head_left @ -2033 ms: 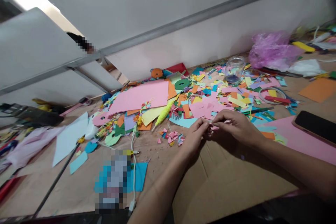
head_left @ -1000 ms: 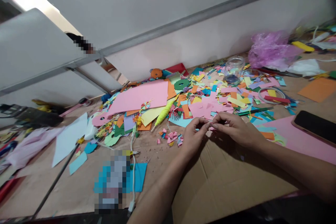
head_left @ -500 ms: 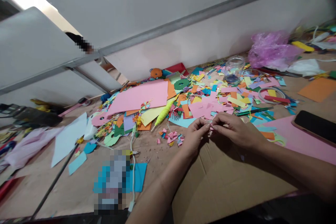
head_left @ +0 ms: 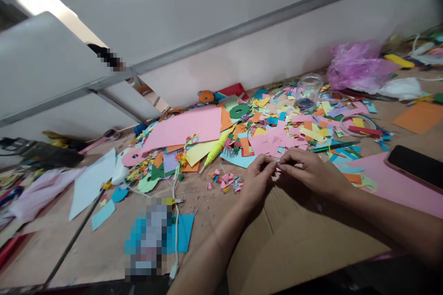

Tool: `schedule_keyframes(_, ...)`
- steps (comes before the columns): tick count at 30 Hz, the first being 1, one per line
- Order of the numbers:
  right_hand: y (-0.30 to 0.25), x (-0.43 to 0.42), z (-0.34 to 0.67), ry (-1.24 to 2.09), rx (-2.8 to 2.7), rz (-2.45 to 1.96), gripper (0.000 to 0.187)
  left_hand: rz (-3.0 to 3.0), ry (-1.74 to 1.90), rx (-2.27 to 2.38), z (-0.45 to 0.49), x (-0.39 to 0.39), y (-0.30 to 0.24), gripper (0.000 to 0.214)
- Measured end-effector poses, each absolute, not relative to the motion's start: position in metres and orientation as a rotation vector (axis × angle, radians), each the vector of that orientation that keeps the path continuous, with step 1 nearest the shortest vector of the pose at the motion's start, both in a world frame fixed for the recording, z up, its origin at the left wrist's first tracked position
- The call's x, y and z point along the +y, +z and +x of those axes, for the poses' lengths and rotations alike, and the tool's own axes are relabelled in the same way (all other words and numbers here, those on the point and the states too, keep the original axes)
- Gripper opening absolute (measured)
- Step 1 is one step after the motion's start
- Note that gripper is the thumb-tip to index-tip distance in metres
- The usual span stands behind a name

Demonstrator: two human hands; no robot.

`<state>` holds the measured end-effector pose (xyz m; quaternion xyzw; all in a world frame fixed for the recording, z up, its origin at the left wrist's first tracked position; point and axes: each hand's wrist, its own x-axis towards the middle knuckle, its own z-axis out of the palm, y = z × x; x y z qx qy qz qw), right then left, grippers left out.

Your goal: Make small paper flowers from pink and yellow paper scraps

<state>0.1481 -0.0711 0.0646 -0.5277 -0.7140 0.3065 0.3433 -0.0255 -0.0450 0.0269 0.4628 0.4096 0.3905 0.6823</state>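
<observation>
My left hand (head_left: 260, 176) and my right hand (head_left: 304, 169) meet fingertip to fingertip above the cardboard sheet (head_left: 294, 244). Both are closed in a pinch on a tiny pink paper piece (head_left: 278, 166), mostly hidden by the fingers. Left of my left hand lies a little heap of folded pink, blue and yellow paper bits (head_left: 228, 179). Beyond my hands spread many coloured paper strips (head_left: 270, 143). A cone wound with neon-yellow thread (head_left: 216, 150) rests on its side near the heap.
A clear jar (head_left: 309, 92) stands by the wall, with a pink plastic bag (head_left: 360, 67) to its right. At right a phone (head_left: 417, 166) lies on pink paper (head_left: 377, 179). A white cable (head_left: 176, 235) hangs toward the front edge. A metal rod (head_left: 74, 239) is at left.
My fingertips have shifted slightly around the pink paper piece, and less of it shows. The view has moved a little; the things on the table lie as before.
</observation>
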Motion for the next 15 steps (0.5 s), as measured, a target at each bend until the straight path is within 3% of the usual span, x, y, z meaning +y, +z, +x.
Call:
schedule_keyframes(7,0.061,-0.0705,0.1514,0.657,-1.98,-1.311,0.021,0.939,0.776,0.798,-0.025,-0.0425,0.023,0.036)
schedule_keyframes(15,0.0589,-0.0702,0.1513,0.642,-2.006,-1.301,0.019,1.262,0.857,0.912,-0.0301,-0.0409,0.0326,0.023)
